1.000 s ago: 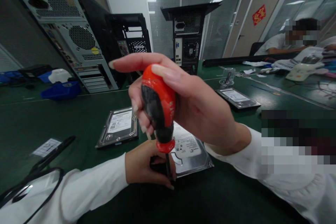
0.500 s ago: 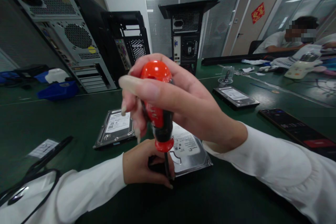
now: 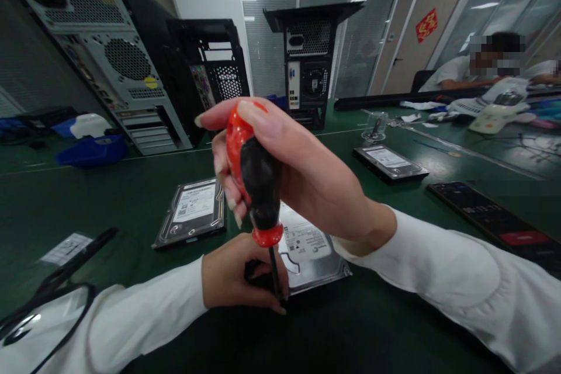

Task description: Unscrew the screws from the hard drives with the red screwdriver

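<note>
My right hand is wrapped round the red and black handle of a screwdriver, its shaft pointing down. The tip ends by the near left corner of a silver hard drive lying label up. Low beside that corner, my left hand has its thumb and fingers closed around the tip of the shaft; whatever small thing they may pinch there is hidden. A second hard drive lies to the left of my hands.
Another hard drive and a phone lie at the right. Computer cases stand at the back left, one more at the back centre. A blue tray is at the left. A person sits at the far right.
My right hand has turned round the screwdriver handle, showing more of its black side, and the handle leans slightly further left. My left hand has stayed by the drive's corner.
</note>
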The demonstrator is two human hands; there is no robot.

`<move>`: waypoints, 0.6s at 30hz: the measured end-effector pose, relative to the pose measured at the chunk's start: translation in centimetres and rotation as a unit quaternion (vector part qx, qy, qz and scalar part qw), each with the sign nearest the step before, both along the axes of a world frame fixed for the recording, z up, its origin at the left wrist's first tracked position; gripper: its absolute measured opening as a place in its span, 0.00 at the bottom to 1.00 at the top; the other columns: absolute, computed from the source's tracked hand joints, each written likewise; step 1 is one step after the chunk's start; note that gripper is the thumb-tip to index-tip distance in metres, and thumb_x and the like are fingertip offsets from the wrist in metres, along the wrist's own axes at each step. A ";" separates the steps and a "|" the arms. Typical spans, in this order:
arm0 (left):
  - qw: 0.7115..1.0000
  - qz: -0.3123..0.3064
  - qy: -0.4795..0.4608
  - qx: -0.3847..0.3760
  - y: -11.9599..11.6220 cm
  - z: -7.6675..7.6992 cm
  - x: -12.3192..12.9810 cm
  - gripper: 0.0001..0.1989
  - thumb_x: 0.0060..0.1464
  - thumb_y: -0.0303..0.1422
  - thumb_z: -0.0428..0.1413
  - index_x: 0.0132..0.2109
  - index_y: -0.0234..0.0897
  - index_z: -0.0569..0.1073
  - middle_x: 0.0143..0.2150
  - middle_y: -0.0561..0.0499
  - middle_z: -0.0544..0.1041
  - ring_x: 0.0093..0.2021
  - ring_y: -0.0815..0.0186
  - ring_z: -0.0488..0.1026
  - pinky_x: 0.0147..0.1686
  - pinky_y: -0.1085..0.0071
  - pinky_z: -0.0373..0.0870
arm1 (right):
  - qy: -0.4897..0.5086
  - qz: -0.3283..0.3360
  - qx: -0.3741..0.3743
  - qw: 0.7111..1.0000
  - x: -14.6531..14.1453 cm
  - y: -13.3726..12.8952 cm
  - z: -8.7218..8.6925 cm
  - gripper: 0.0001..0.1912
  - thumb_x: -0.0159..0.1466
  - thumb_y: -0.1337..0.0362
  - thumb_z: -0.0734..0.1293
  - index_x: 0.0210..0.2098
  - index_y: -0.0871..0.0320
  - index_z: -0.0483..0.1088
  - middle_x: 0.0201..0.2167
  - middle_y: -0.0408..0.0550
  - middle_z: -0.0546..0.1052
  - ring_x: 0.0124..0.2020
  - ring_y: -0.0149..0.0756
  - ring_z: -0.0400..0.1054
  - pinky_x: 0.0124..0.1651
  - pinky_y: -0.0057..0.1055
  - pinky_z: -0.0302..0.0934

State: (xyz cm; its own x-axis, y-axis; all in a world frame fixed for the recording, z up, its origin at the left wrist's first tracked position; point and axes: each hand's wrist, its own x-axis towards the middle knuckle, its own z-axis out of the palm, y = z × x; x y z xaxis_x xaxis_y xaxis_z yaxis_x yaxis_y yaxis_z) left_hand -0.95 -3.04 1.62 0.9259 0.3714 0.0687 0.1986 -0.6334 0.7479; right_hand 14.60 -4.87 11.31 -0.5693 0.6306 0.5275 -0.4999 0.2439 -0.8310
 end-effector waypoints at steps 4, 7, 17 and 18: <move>1.000 0.000 0.002 -0.002 -0.1 0.2 0.0 0.08 0.48 0.36 0.62 0.34 0.36 0.76 0.33 0.51 0.75 0.35 0.66 0.67 0.32 0.75 0.63 | 0.042 0.003 -0.016 0.999 -0.2 0.1 -0.3 0.06 0.65 0.62 0.57 0.40 0.56 0.59 0.34 0.41 0.65 0.29 0.24 0.63 0.32 0.24 0.65; 1.000 -0.003 0.008 -0.003 -0.1 0.3 0.1 0.08 0.48 0.36 0.62 0.33 0.35 0.76 0.32 0.51 0.75 0.33 0.67 0.67 0.30 0.76 0.61 | 0.048 -0.026 -0.018 0.998 -0.4 0.0 -0.6 0.07 0.63 0.62 0.59 0.40 0.55 0.56 0.32 0.40 0.66 0.25 0.22 0.63 0.28 0.21 0.64; 1.000 -0.009 0.011 0.011 0.0 0.4 0.2 0.08 0.49 0.37 0.61 0.33 0.36 0.76 0.31 0.52 0.73 0.34 0.67 0.66 0.33 0.75 0.63 | 0.042 -0.016 -0.017 0.999 -0.4 0.3 -0.5 0.19 0.65 0.51 0.50 0.45 0.53 0.63 0.28 0.40 0.63 0.21 0.23 0.60 0.23 0.21 0.62; 1.000 -0.007 0.014 0.008 0.0 0.3 0.2 0.08 0.49 0.37 0.61 0.33 0.36 0.76 0.31 0.52 0.74 0.34 0.67 0.66 0.33 0.75 0.63 | 0.038 -0.014 -0.016 0.999 -0.3 0.3 -0.4 0.19 0.65 0.52 0.49 0.45 0.54 0.63 0.28 0.40 0.63 0.22 0.23 0.60 0.24 0.21 0.62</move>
